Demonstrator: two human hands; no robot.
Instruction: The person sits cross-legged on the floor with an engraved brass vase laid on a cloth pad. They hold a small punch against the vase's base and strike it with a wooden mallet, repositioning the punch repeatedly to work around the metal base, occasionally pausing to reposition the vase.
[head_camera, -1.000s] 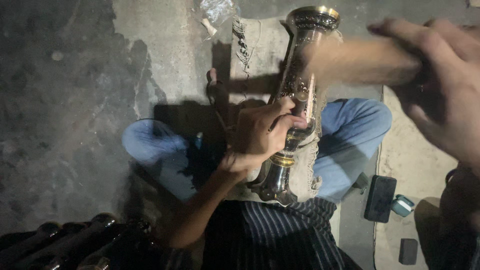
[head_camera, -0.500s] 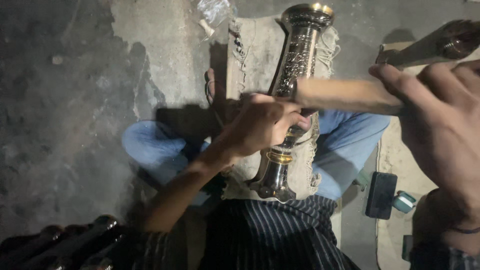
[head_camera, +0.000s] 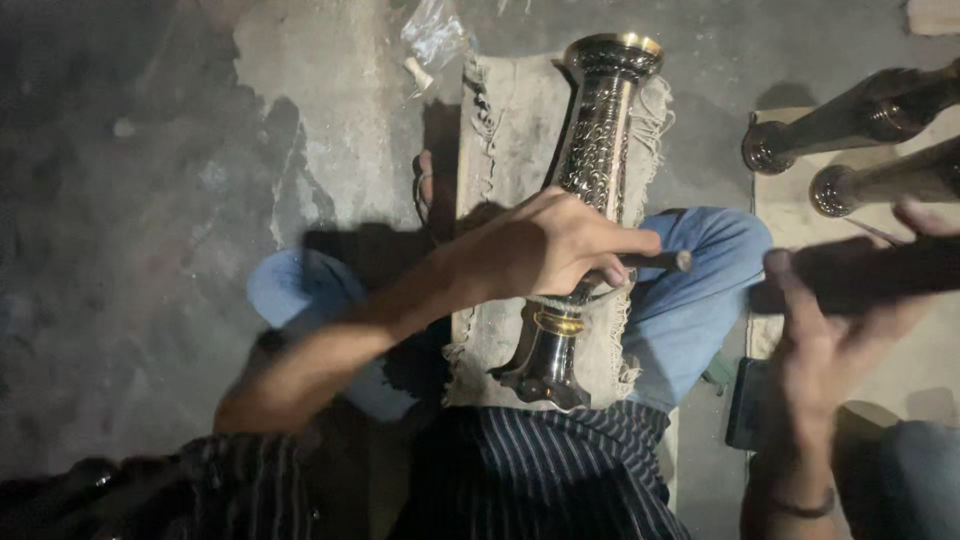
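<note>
Engraved brass vase (head_camera: 590, 190): lying on frayed cloth (head_camera: 510, 130) across lap, frame centre. Left hand (head_camera: 545, 245) grip pinching thin metal punch (head_camera: 655, 262) against vase. Right hand (head_camera: 825, 340), lower right, blurred, fingers wrapped round dark handle (head_camera: 870, 275).

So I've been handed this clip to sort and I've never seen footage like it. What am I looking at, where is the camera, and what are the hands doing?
There is no machine here. The one camera sits on a person's head and looks down, so you see their own arms, blue-trousered knees and striped shirt from above. They sit on a rough concrete floor.

Across their lap lies a pale cloth-covered board, and on it a long engraved metal vase, shiny and patterned. The left hand rests on the vase's middle and pinches a thin rod-like tool against it. The right hand grips a dark stick-shaped handle; it is blurred, so I cannot tell exactly what it is.

At upper right two more similar metal pieces lie on a mat, and a dark flat phone-like object lies by the right knee.
</note>
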